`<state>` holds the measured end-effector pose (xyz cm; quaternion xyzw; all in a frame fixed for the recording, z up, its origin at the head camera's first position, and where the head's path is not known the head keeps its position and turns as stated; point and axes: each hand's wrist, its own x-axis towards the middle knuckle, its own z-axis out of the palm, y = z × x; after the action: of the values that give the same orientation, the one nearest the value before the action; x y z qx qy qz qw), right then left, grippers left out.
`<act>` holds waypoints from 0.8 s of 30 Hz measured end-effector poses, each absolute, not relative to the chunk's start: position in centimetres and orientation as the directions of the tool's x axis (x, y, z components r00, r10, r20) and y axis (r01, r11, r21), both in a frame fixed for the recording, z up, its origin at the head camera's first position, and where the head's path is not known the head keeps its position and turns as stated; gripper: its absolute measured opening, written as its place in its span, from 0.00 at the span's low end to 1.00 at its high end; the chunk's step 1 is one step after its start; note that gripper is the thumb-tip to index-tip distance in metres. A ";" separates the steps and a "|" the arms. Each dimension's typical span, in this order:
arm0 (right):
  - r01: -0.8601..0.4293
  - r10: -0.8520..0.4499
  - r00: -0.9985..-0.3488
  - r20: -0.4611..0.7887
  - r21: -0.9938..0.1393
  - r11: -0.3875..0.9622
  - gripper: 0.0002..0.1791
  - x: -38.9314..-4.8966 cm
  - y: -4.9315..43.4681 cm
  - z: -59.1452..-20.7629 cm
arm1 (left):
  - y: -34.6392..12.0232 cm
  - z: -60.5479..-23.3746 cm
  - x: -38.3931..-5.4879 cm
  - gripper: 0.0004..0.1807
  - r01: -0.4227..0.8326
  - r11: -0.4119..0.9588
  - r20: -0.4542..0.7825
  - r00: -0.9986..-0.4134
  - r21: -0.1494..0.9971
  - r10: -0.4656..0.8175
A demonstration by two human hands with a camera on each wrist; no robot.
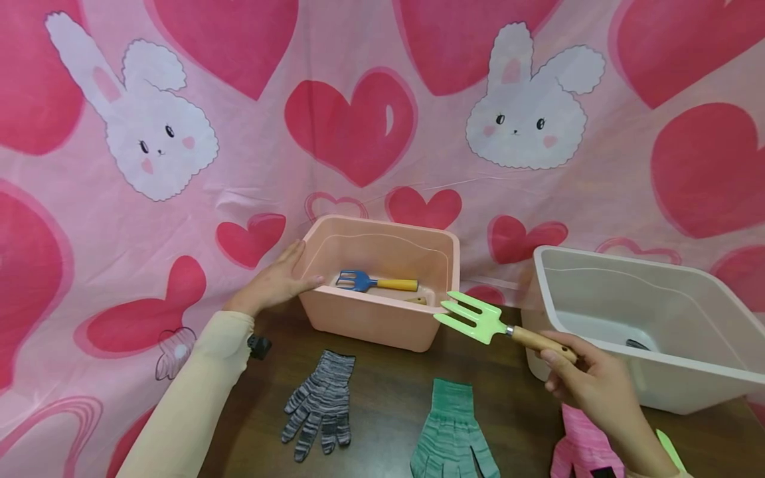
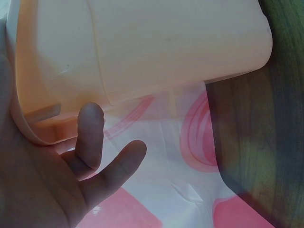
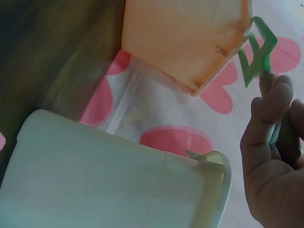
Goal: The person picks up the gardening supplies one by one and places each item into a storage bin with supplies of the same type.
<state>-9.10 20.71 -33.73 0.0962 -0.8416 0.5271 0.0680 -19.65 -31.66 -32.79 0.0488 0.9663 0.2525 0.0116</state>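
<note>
My right hand (image 1: 588, 375) grips the wooden handle (image 1: 540, 342) of a light green hand fork (image 1: 484, 323). Its tines point left, overlapping the front right corner of a pink plastic bin (image 1: 364, 318) in the head view. In the right wrist view the green fork (image 3: 260, 59) extends beyond my curled fingers. At the bin's left rim, my left hand (image 1: 271, 282) holds the edge, thumb over the front rim. Two of its fingers (image 2: 121, 166) stand away from the wall in the left wrist view. Inside lies a blue hand fork (image 1: 358, 281) with a yellow handle, plus part of a wooden handle (image 1: 418, 301).
To the right stands a grey bin (image 1: 633, 372) with a small dark object (image 1: 637, 344) inside. On the brown table lie a black-grey glove (image 1: 323, 398), a green glove (image 1: 454, 425) and a pink glove (image 1: 582, 441). Behind hangs a heart-patterned cloth (image 1: 370, 40).
</note>
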 end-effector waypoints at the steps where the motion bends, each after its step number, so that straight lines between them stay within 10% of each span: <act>1: -0.255 -0.105 -0.967 0.233 -0.866 0.429 0.17 -9.3 20.6 -33.8 | -31.7 -32.8 -19.6 0.60 0.089 0.868 0.001 -0.995 0.488 0.101; 9: -0.357 -0.148 -0.934 0.325 -0.830 0.428 0.17 -10.4 19.6 -33.8 | -31.7 -32.7 -19.7 0.60 0.111 0.865 0.016 -0.993 0.489 0.118; 24: -0.213 -0.184 -0.974 0.133 -0.819 0.533 0.26 -12.3 17.5 -32.6 | -31.7 -32.7 -19.8 0.63 0.089 0.861 -0.003 -0.994 0.501 0.105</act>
<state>-12.25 17.54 -32.58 0.1133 -0.8754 0.4697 0.0155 -19.82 -31.74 -32.72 0.0504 0.9645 0.2589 0.0151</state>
